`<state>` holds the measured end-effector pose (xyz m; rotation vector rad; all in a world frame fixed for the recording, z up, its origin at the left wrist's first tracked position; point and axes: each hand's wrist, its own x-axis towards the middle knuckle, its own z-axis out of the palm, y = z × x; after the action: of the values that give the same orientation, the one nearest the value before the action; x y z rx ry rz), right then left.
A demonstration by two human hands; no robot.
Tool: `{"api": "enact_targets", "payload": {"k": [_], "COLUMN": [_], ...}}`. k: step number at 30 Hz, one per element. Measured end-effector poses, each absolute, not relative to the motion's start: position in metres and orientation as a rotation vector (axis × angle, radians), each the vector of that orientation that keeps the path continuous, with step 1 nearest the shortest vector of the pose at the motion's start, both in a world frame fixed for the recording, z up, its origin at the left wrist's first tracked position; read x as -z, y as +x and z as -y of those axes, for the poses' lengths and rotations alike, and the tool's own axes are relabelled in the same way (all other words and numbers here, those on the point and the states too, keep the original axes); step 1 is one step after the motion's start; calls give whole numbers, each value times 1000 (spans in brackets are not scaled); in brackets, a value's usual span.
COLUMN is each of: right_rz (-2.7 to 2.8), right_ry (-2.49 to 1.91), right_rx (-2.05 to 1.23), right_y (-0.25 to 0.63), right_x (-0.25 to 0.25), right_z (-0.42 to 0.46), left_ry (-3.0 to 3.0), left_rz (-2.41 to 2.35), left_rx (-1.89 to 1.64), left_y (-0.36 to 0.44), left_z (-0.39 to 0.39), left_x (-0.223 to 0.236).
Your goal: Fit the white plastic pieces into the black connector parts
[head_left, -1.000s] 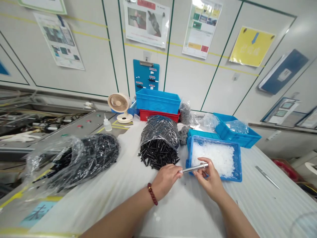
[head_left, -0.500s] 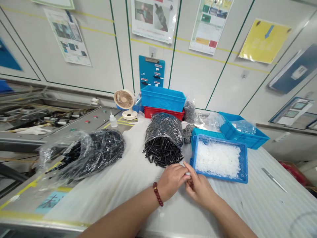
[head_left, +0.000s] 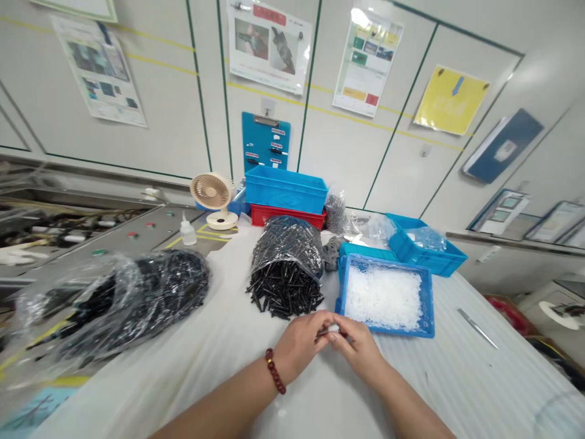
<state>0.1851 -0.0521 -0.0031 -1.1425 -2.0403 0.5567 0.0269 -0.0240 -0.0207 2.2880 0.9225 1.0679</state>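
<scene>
The only view comes from a camera worn on the person's head, looking forward and down across a white-covered workbench (head_left: 205, 372) toward a panelled wall (head_left: 351, 158). It sits close above the left hand (head_left: 299, 346) and right hand (head_left: 359, 349), which appear at the lower middle of the frame, while its wide lens bends the wall's straight lines.

A factory workshop, shown by blue bins (head_left: 384, 328) and instruction posters (head_left: 269, 52).
</scene>
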Motion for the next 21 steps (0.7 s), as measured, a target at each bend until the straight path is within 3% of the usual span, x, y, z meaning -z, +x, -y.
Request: {"api": "enact_targets", "payload": {"k": [7,12,21], "right_rz": [1872,1582,1753], "right_ry": [-1211,-1209,-1214], "right_rx": [-445,-640,-826], "right_y": [192,208,206], "right_x": [-4,-13,-24], "right_z": [54,54,55], "left_ry": [2189,2473,2622], "left_rz": [-877,-883,-751], "left_rx": [-1043,-989,-1061], "left_y": [27,25,24], "left_z": [25,23,19], "left_x": [22,20,24]}}
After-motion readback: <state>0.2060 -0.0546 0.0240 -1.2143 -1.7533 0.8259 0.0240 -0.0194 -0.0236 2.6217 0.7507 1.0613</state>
